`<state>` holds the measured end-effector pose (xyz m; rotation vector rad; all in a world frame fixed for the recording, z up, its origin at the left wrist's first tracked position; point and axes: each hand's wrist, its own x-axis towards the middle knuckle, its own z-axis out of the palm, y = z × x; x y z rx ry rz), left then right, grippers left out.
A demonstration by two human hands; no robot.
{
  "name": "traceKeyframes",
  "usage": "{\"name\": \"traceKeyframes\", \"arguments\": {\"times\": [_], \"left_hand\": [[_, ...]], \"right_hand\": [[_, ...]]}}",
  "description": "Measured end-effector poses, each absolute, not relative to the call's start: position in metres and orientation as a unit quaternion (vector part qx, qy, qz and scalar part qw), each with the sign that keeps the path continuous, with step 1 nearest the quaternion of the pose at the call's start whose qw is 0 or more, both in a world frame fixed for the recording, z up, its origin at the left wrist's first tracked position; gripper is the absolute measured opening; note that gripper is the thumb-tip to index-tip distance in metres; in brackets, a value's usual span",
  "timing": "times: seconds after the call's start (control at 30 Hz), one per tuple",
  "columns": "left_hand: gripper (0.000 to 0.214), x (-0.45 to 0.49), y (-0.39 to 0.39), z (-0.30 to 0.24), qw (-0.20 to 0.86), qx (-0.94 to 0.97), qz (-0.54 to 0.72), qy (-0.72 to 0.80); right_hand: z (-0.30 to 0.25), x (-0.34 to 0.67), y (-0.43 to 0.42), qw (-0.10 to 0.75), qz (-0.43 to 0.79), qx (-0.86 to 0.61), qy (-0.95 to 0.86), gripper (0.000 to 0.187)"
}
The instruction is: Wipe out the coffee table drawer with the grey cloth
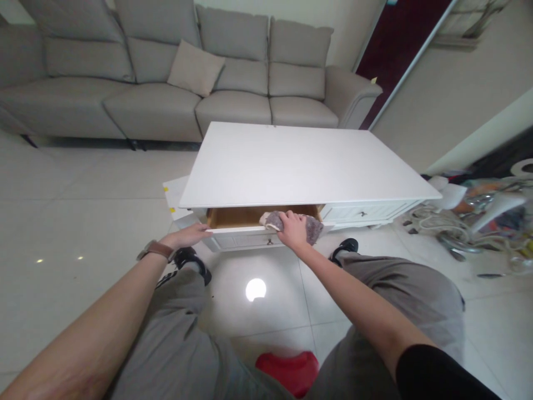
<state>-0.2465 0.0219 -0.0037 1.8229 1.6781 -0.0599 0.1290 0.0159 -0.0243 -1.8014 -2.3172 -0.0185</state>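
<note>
A white coffee table (287, 161) stands before me with its left drawer (245, 240) pulled partly out, showing a wooden interior. My left hand (189, 236), with a watch at the wrist, holds the drawer's front left corner. On the top edge of the drawer front, right of the small knob (270, 241), my right hand (292, 228) is closed over a grey-brown cloth (314, 229). The cloth's ends stick out on both sides of the fingers and hang over the edge. Part of the drawer's inside is hidden beneath the tabletop.
Behind the table runs a grey sofa (233, 111) with a beige cushion (195, 66). A second drawer (362, 213) is closed. Cables and assorted items (470, 222) lie on the floor at right. A red object (287, 371) sits between my legs.
</note>
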Motion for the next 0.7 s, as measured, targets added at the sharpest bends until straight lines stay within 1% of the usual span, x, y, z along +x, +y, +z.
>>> {"name": "traceKeyframes", "arguments": {"times": [0.1, 0.23, 0.37, 0.43, 0.53, 0.63, 0.7], "left_hand": [[0.081, -0.246, 0.023, -0.003, 0.332, 0.695, -0.025, 0.637], [0.078, -0.24, 0.017, 0.003, 0.361, 0.673, -0.016, 0.646], [0.078, -0.234, 0.01, 0.01, 0.398, 0.647, -0.007, 0.65], [0.078, -0.234, 0.01, 0.01, 0.394, 0.646, -0.01, 0.653], [0.078, -0.237, 0.012, 0.006, 0.373, 0.653, -0.01, 0.659], [0.078, -0.24, 0.015, 0.003, 0.362, 0.663, -0.007, 0.655], [0.078, -0.241, 0.016, 0.001, 0.364, 0.678, -0.007, 0.639]], "right_hand": [[-0.025, 0.082, 0.012, 0.11, 0.003, -0.572, -0.813, 0.048], [-0.025, 0.025, 0.007, 0.123, 0.036, -0.544, -0.829, 0.044], [-0.022, 0.006, 0.008, 0.12, 0.053, -0.513, -0.848, 0.045], [-0.022, 0.018, 0.011, 0.114, 0.054, -0.497, -0.859, 0.047], [-0.027, 0.065, 0.016, 0.11, 0.04, -0.496, -0.861, 0.049], [-0.035, 0.135, 0.02, 0.12, 0.014, -0.537, -0.835, 0.048], [-0.042, 0.183, 0.022, 0.136, -0.006, -0.58, -0.803, 0.043]]}}
